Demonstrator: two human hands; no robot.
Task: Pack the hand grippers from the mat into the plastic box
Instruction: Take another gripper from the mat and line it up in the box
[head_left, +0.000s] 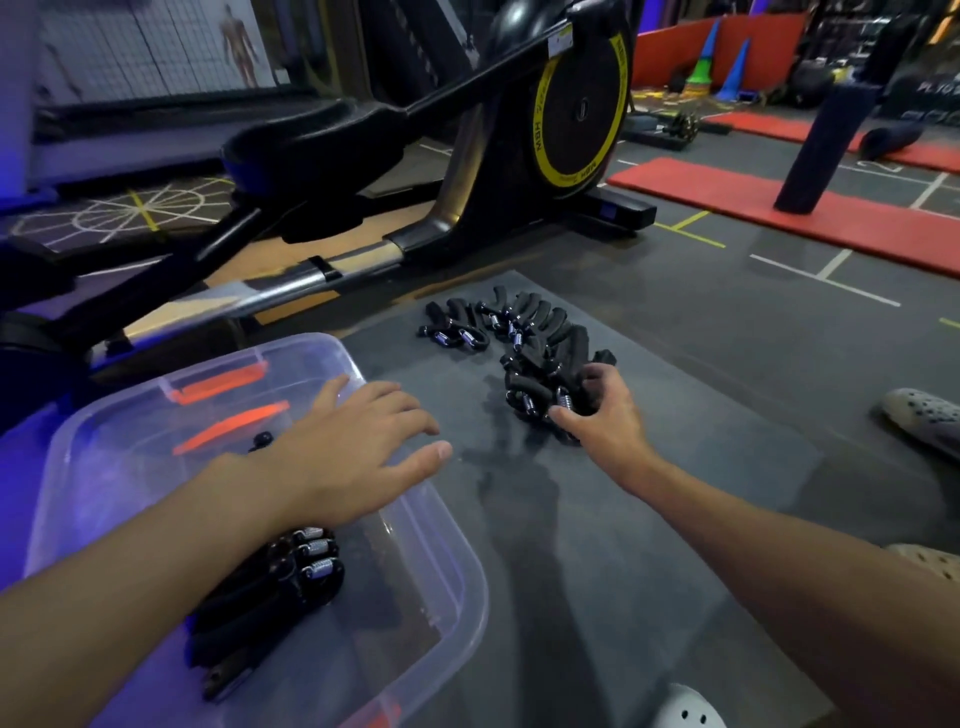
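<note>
Several black hand grippers with steel springs lie in a loose pile on the grey mat. My right hand reaches into the near end of the pile, fingers curled round a bunch of hand grippers. A clear plastic box stands on the left of the mat. A few hand grippers lie inside it, partly hidden by my forearm. My left hand hovers over the box with fingers spread and holds nothing.
A black and yellow elliptical trainer stands just behind the mat and box. Red mats, cones and a dark upright roller lie to the right rear. Light perforated clogs sit at the mat's right edge.
</note>
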